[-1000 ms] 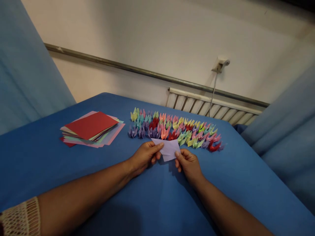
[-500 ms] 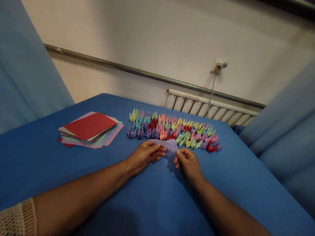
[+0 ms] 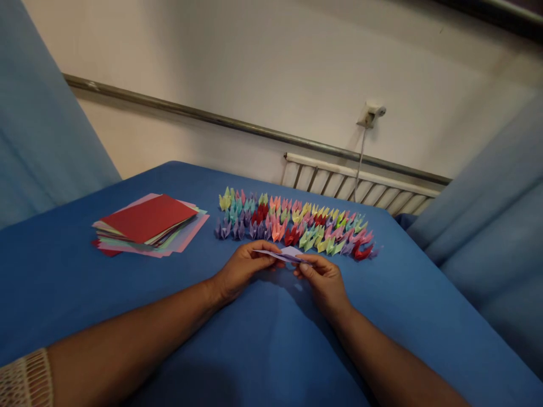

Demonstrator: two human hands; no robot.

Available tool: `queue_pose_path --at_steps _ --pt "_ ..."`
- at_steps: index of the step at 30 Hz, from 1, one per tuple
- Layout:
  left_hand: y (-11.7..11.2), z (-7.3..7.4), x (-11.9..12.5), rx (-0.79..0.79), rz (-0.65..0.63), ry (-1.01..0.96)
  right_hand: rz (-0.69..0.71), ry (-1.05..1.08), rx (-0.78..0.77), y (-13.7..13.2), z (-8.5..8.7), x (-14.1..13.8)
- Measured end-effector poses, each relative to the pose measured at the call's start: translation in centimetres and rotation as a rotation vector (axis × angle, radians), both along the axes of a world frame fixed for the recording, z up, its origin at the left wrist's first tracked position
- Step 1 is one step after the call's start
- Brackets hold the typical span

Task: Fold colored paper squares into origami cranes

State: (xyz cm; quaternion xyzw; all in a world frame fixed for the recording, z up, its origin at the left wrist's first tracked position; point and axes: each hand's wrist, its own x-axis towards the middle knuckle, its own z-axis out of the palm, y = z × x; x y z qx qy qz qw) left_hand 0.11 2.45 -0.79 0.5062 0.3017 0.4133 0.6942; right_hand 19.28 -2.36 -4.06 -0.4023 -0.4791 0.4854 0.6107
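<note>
A folded piece of lilac paper (image 3: 289, 254) is held between my two hands, just above the blue table cover and seen nearly edge-on. My left hand (image 3: 248, 265) pinches its left end between thumb and fingers. At the right end, my right hand (image 3: 324, 281) grips it with thumb on top and fingers curled beneath. Right behind the paper stand rows of small folded paper cranes (image 3: 278, 229) in lilac, red, pink, green, yellow and blue. The underside of the lilac paper is hidden.
To the left lies a loose stack of coloured paper sheets (image 3: 148, 219), a red one on top. The blue-covered table (image 3: 178, 333) reaches back toward a wall with a metal rail (image 3: 212, 117), a radiator (image 3: 335, 176) and a socket (image 3: 368, 115). Blue curtains (image 3: 34, 124) hang at both sides.
The lilac paper has tipped from showing its broad face to lying flatter, nearly edge-on. My left fingers have come around over its far side. The view has shifted slightly.
</note>
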Motion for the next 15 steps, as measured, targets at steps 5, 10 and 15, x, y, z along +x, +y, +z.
queue_pose_path --at_steps 5,10,15 --pt "-0.2 0.2 0.2 -0.078 0.041 -0.021 -0.192 -0.244 0.199 0.1 -0.4 0.2" --pt "-0.7 0.1 0.6 -0.007 0.077 0.037 -0.249 -0.245 0.130 0.9 -1.0 0.4" --pt "0.0 -1.0 0.6 0.245 0.096 0.274 -0.128 -0.237 0.001 1.1 -1.8 -0.2"
